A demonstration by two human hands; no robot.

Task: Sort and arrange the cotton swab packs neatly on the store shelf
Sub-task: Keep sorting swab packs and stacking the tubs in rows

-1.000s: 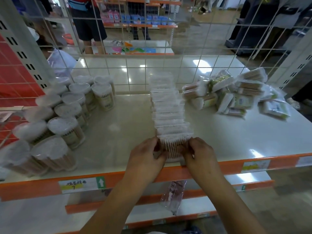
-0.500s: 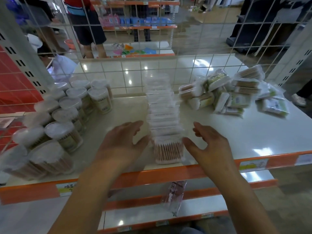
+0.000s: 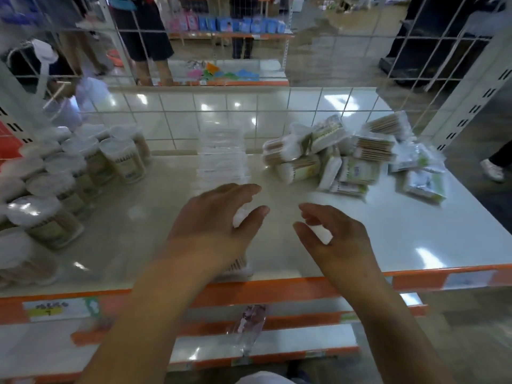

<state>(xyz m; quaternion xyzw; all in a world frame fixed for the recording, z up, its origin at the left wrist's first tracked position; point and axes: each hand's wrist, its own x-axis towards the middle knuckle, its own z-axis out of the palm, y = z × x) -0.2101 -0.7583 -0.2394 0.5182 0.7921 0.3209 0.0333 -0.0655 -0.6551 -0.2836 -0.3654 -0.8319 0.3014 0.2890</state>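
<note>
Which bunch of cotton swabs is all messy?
The pile of bagged packs at the right back of the shelf. They lie jumbled, while the round tubs and the clear boxes stand in rows.

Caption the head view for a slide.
Both hands, left and right, hover open over a row of swab packs.

- White wire grid panel (image 3: 277,117) backs the shelf.
- Behind the grid: glossy tiled floor (image 3: 346,65) with light glare, an orange-edged display rack (image 3: 230,31).
</note>
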